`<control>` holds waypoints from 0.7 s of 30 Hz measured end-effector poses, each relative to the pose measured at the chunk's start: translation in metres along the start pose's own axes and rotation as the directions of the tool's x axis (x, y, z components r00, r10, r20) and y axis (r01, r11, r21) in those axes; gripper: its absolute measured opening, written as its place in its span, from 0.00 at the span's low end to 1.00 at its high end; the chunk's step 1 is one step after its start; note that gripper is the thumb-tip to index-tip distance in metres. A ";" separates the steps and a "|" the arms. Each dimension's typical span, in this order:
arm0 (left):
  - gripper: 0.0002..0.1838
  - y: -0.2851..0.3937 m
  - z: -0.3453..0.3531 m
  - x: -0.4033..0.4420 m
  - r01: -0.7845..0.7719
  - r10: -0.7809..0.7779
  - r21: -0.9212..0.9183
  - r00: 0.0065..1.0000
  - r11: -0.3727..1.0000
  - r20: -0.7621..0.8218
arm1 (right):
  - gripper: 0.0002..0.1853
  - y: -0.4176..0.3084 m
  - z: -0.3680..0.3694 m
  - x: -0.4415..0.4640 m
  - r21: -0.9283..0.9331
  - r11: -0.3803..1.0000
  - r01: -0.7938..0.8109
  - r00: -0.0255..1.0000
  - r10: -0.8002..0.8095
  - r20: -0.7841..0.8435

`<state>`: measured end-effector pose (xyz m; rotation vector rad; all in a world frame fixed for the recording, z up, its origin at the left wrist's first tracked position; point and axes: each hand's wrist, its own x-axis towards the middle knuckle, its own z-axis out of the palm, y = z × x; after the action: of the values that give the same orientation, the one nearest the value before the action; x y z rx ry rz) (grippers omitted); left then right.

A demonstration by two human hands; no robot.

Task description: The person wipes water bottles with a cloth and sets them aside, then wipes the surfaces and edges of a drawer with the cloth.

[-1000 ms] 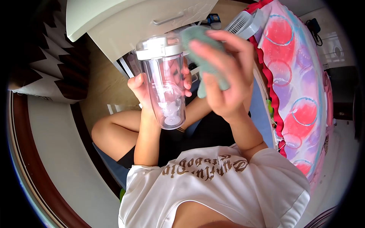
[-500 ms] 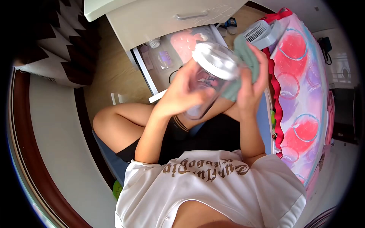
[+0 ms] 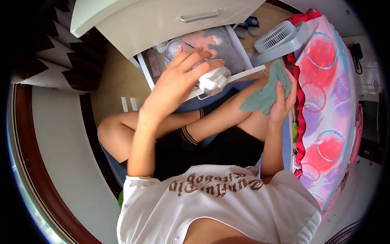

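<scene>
My left hand (image 3: 178,79) is wrapped round the clear bottle with a white lid (image 3: 214,80). The bottle lies tilted, its lid toward the right and its base over the open drawer (image 3: 151,80). Part of its body is hidden behind my fingers. On the right, my right hand (image 3: 283,97) holds a green cloth (image 3: 270,91), which hangs by my leg. A pink and grey soft item (image 3: 227,49) lies inside the drawer, with small packages (image 3: 153,63) at its left end.
The white cabinet (image 3: 162,24) rises behind the drawer. A grey-white fan (image 3: 277,37) stands right of it, near dark shoes (image 3: 248,27). The patterned pink bedding (image 3: 321,93) runs down the right side. A dark-patterned curtain (image 3: 61,57) hangs at the left.
The bottle has gone from upright before me to tilted over the drawer, held by my left hand. My right hand has moved right and down with the cloth, away from the bottle.
</scene>
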<state>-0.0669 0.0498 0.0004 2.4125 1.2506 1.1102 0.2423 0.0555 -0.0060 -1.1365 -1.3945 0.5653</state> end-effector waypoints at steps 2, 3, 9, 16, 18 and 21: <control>0.30 -0.011 0.000 0.005 -0.054 0.056 -0.014 0.994 0.998 0.094 | 0.21 0.004 -0.004 0.002 -0.007 1.000 -0.030 1.000 0.030 0.007; 0.30 -0.018 -0.001 0.006 -0.098 0.089 0.051 0.983 0.994 0.161 | 0.21 0.004 -0.004 0.002 0.043 0.997 -0.066 0.998 0.066 0.005; 0.38 -0.061 -0.001 0.012 -0.102 0.076 0.065 0.943 0.993 0.324 | 0.21 0.013 -0.011 0.006 0.184 0.970 -0.159 0.986 0.164 -0.014; 0.36 -0.093 0.012 0.013 -0.199 0.119 0.121 0.872 0.973 0.475 | 0.21 0.029 -0.015 0.008 0.257 0.937 -0.235 0.968 0.249 -0.024; 0.36 -0.098 0.013 0.016 -0.198 0.113 0.123 0.861 0.972 0.496 | 0.21 0.032 -0.015 0.008 0.277 0.928 -0.247 0.965 0.263 -0.020; 0.34 -0.106 0.015 0.019 -0.161 0.071 0.129 0.851 0.978 0.521 | 0.21 0.033 -0.012 0.006 0.286 0.922 -0.261 0.961 0.277 -0.014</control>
<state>-0.1150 0.1322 -0.0514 2.6824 1.0551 0.3309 0.2641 0.0712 -0.0292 -1.1074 -1.0752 0.8941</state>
